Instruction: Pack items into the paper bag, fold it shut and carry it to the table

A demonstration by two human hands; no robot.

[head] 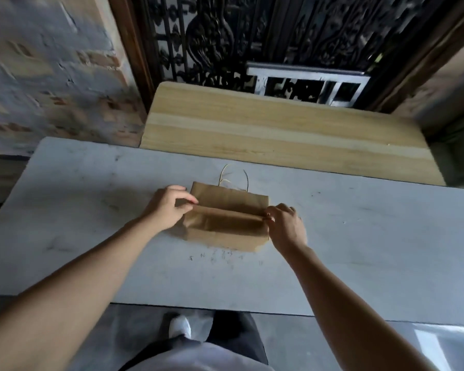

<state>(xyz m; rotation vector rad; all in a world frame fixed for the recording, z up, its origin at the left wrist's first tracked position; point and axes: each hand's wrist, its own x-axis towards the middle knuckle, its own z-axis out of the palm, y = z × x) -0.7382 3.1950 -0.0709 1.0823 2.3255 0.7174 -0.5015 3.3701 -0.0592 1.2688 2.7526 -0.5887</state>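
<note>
Brick wall (51, 70): far left, weathered, patchy grey over red.

Grey table (359, 236): pale, scuffed top spanning the view; faint scribbles near its front edge.

Left hand (169, 206): at the left end of the bag, fingers (189, 200) curled narrow and pinching the left end of the folded top; forearm bare.

Paper bag (229, 223): brown, resting on the grey table near its middle, between both hands. The upper portion is folded over along a crease running side to side (contents not visible). Twisted paper handles (235, 178) stick out past the far edge.

Right hand (285, 220): at the right end of the bag, fingertips (268, 214) closed tight on the right end of the same fold.

Wooden table (279, 132): light, striped grain, butted against the far side of the grey one.

Iron grille (252, 36): dark, ornate, behind the wooden table; a white frame (306, 84) stands before it.

White shoe (180, 326): on the floor below, under dark trousers.
</note>
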